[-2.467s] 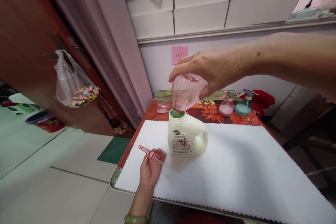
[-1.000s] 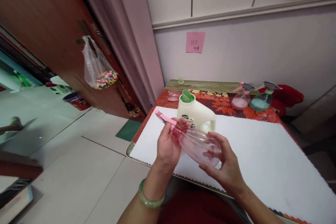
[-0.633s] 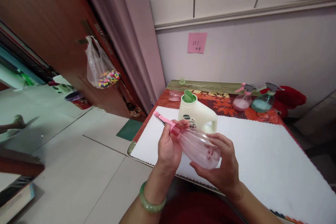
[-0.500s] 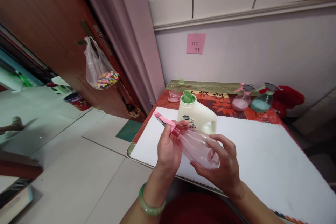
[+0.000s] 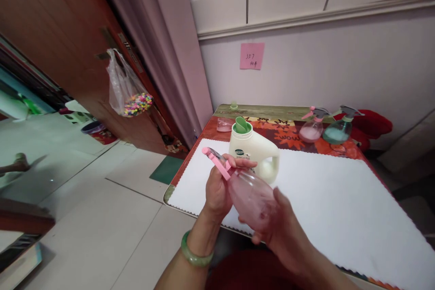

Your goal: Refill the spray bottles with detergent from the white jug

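I hold a clear pink spray bottle (image 5: 250, 197) tilted in front of me, above the near table edge. My right hand (image 5: 278, 231) cups its round body from below and behind. My left hand (image 5: 219, 186), with a green bangle on the wrist, is closed around the bottle's neck where the pink spray head (image 5: 215, 160) sits. Just behind the bottle stands a cream detergent jug (image 5: 253, 152) with a green spout and no cap, on the white mat (image 5: 322, 199).
Pink (image 5: 311, 129) and green (image 5: 338, 130) spray bottles stand at the back right of the table, a small clear cup (image 5: 224, 123) at the back left. A bag of coloured beads (image 5: 131, 93) hangs on the wooden door at left. A pink note (image 5: 252, 55) is on the wall.
The bottle was upended over the jug's spout 2.5 s ago; now both hands hold it near me with the spray head on its neck. In the last half second my right hand turned around the body.
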Tool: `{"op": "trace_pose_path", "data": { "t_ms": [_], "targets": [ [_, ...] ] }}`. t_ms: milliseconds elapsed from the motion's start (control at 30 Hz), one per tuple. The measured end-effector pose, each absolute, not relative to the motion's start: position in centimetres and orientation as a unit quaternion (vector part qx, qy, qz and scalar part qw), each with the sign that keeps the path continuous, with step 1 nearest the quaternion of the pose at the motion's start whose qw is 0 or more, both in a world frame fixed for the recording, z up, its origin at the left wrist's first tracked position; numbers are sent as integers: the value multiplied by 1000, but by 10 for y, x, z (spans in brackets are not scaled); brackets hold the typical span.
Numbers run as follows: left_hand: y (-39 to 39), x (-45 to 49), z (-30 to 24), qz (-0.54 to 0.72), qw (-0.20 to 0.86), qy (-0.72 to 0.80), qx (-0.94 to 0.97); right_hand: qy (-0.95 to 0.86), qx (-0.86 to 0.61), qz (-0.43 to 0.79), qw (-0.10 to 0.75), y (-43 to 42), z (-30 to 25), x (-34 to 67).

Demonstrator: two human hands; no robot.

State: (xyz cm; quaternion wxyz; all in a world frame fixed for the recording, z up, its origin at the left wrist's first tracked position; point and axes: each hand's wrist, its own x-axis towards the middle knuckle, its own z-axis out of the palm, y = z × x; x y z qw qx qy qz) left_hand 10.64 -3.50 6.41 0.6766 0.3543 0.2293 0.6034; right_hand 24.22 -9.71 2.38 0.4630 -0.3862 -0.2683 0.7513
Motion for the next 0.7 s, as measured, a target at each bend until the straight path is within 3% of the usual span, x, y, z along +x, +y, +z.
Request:
{"op": "trace_pose_path", "data": {
  "t_ms": [67, 133, 200, 300, 367, 433, 467, 533, 633, 700],
  "targets": [
    [-35, 105, 64, 599, 672, 226, 371, -160, -292, 885, 327, -96, 32, 245],
    [-35, 104, 65, 622, 646, 227, 380, -144, -244, 916, 284, -95, 33, 246],
    [-35, 104, 66, 657, 606, 239, 381, -207, -279, 861, 371, -96, 27, 245],
    [-35, 103, 69, 700, 549, 258, 378, -407, -376, 617, 559, -97, 12, 242],
    [-35, 101, 71, 708, 534, 266, 378, -528, -417, 434, 599, -96, 4, 241],
    [-35, 98, 72, 689, 550, 275, 383, -565, -443, 360, 596, -93, 2, 241],
    [-36, 96, 73, 671, 568, 276, 388, -552, -443, 389, 589, -92, 3, 241],
    [-37, 92, 73, 636, 603, 263, 402, -470, -404, 564, 545, -90, 7, 240],
    [-38, 87, 74, 607, 625, 224, 436, -254, -252, 868, 344, -88, 9, 238],
    [-39, 86, 74, 599, 626, 203, 456, -138, -145, 954, 225, -86, 4, 236]
  ]
}}
